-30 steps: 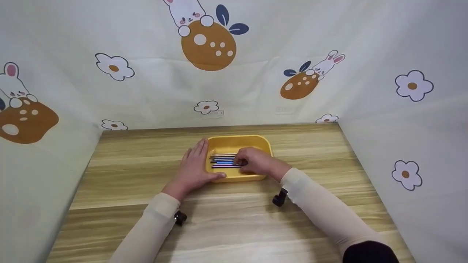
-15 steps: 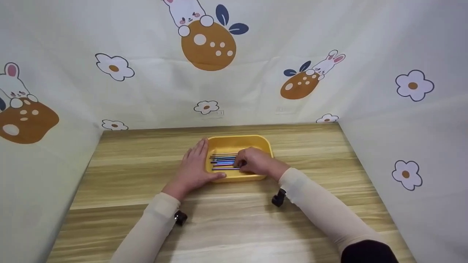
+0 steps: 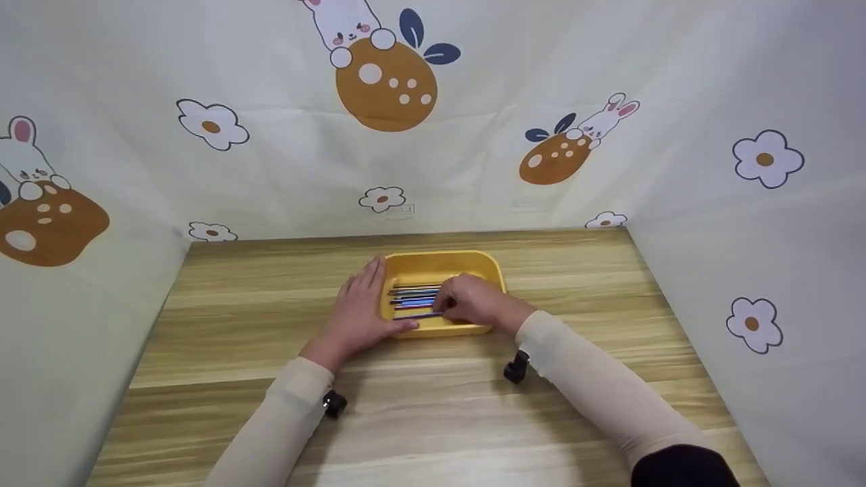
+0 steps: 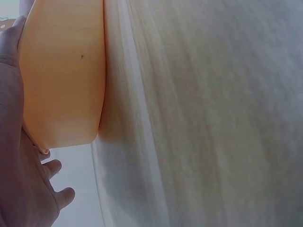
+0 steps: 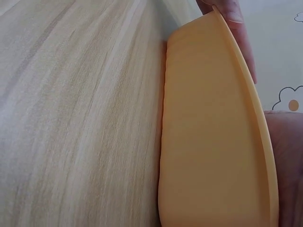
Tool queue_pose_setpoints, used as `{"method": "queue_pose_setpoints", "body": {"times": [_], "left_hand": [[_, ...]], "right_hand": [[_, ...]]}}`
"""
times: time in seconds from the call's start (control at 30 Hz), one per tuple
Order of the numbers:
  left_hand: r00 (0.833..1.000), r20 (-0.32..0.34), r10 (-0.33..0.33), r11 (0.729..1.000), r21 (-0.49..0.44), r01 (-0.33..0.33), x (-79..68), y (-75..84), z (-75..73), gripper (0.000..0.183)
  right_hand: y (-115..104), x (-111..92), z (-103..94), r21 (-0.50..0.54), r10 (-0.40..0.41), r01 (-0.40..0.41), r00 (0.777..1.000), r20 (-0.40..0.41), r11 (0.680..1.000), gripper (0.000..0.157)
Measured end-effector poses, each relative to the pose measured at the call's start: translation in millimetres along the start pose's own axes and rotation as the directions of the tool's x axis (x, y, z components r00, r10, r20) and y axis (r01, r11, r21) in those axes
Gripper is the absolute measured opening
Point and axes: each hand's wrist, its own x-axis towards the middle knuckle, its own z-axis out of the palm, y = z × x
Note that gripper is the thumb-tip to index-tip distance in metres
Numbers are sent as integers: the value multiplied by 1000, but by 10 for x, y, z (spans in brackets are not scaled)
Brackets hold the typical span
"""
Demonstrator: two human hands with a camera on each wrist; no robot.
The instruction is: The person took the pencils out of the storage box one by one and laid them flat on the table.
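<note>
A yellow plastic tray (image 3: 443, 258) sits on the table, and thin pencil-like sticks (image 3: 413, 295), dark, blue and purple, lie side by side in it. My left hand (image 3: 358, 311) rests on the tray's left end, fingers straight along the rim and thumb over the front rim. Inside the tray my right hand (image 3: 473, 299) has its fingers curled down over the right ends of the sticks. It pinches the front dark blue stick (image 3: 414, 316), which lies slightly slanted; the fingertips are partly hidden. Both wrist views show mainly the tray's outer wall (image 4: 64, 75).
The wood-grain table (image 3: 433, 412) surrounds the tray. A pale curtain (image 3: 284, 162) printed with rabbits and flowers encloses its back and sides. A small black camera (image 3: 334, 404) is worn on the left wrist, another black camera (image 3: 517, 367) on the right.
The front stick has moved away from the others toward the tray's near side and now slants. My right hand has barely shifted; the left hand and tray stay put.
</note>
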Motion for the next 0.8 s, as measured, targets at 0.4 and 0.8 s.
{"method": "queue_pose_setpoints", "body": {"times": [0.4, 0.8], "left_hand": [[1000, 1, -2, 1000, 8, 2, -6, 0, -1, 143], [1000, -13, 24, 999, 35, -24, -8, -24, 13, 143]], "right_hand": [[2, -22, -69, 103, 3, -2, 1000, -17, 995, 18], [-1, -125, -395, 75, -73, 79, 994, -77, 994, 20]]}}
